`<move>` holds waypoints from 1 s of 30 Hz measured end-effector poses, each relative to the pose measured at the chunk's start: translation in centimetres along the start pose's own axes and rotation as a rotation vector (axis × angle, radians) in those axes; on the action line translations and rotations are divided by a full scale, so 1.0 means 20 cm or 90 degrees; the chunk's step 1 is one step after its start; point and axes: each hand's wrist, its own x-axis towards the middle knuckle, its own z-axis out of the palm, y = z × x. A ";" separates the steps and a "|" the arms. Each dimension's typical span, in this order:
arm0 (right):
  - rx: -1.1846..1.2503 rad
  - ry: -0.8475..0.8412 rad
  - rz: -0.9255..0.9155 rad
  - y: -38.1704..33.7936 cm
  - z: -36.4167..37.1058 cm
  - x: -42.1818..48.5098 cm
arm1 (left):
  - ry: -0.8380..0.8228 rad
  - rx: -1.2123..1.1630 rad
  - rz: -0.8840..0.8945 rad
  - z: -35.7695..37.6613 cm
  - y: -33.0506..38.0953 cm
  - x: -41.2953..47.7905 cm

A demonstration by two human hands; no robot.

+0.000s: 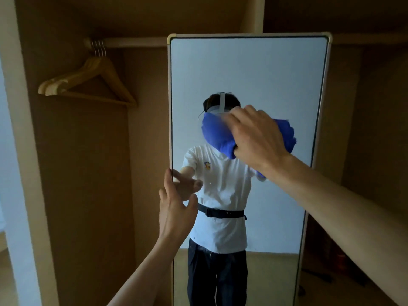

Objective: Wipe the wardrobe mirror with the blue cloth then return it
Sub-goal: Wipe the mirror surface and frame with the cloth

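My right grip clutches the cloth against the mirror, upper middle, my left grip open, steadying its left edge; press too hard and the mirror could shift, or the left could smudge the glass.

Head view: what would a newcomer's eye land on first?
The blue cloth, bunched under the right hand and pressed on the mirror at centre, stands out most. The left hand touches the mirror's left edge lower down. At upper left, wooden hangers hang on the rail.
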 end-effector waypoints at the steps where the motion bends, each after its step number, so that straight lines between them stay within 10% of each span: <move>1: -0.010 0.001 0.015 0.03 -0.01 0.02 | 0.005 -0.003 -0.005 0.01 0.02 -0.01; 30: 0.099 -0.043 0.033 0.30 -0.05 -0.10 | 0.067 0.088 -0.082 0.11 0.13 -0.08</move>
